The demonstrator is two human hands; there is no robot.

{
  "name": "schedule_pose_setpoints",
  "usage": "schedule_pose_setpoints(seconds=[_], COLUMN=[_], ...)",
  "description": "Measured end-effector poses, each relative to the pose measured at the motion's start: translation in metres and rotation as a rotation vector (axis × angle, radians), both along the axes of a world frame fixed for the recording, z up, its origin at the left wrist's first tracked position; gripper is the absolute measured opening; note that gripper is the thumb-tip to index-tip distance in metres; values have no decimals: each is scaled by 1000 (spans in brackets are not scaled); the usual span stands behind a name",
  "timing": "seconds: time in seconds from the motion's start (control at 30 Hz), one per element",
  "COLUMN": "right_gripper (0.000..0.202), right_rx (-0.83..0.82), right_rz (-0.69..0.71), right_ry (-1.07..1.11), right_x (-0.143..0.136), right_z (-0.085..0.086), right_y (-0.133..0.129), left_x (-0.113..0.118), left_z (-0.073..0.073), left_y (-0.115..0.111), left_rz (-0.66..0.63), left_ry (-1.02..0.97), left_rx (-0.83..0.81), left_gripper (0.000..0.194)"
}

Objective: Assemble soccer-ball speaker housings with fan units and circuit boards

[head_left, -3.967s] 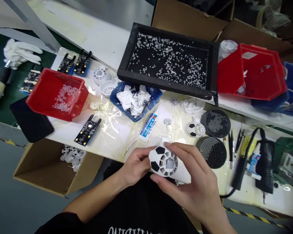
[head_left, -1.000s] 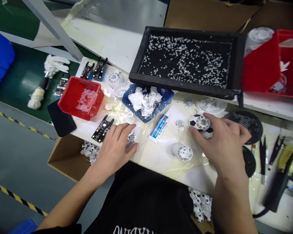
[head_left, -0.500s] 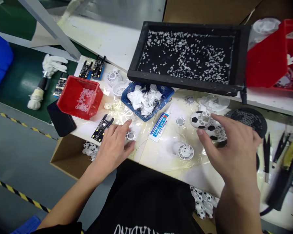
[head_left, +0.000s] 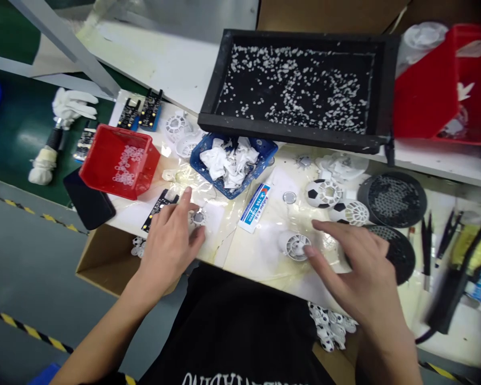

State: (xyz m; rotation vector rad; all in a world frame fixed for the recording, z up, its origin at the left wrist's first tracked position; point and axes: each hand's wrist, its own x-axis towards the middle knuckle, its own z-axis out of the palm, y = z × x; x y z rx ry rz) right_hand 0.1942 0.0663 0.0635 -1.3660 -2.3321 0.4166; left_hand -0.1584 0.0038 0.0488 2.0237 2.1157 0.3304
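My left hand (head_left: pixel 169 235) hovers low over the bench with its fingers spread and nothing visible in it. Beside its fingertips lies a small spiky round part (head_left: pixel 199 217), and the hand partly covers a black circuit board (head_left: pixel 157 210). With thumb and index finger apart, my right hand (head_left: pixel 355 267) is at the right side of a white round slotted housing (head_left: pixel 294 246). The thumb tip overlaps the housing's rim; whether it touches is unclear. Behind that hand sit two football-patterned shells, one farther back (head_left: pixel 323 193) and one nearer (head_left: pixel 349 212).
A glue tube box (head_left: pixel 255 207) lies mid-bench beside a blue tray (head_left: pixel 194 155) of white wipes. A red bin (head_left: pixel 88 166) of clear rings stands left. A black tray (head_left: pixel 288 136) holds white bits. Black dishes (head_left: pixel 363 187), tweezers (head_left: pixel 427 238) and a black-handled tool (head_left: pixel 449 299) are right.
My right hand has moved left and down, away from the football-patterned shells to the white housing. The left hand stays near the spiky part, its fingers shifted slightly. The whole view has shifted a little.
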Motion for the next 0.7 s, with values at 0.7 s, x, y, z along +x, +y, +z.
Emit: schedule_pose_setpoints(seconds=[0.7], right_gripper=[54], right_rx=[-119], right_rz=[69], right_ry=[182], right_x=[4], right_z=[1], right_y=[-27], left_x=[138], left_z=[-9], left_y=[1], left_rz=[80], left_ry=[-1595], left_rx=[-463], left_gripper=[45])
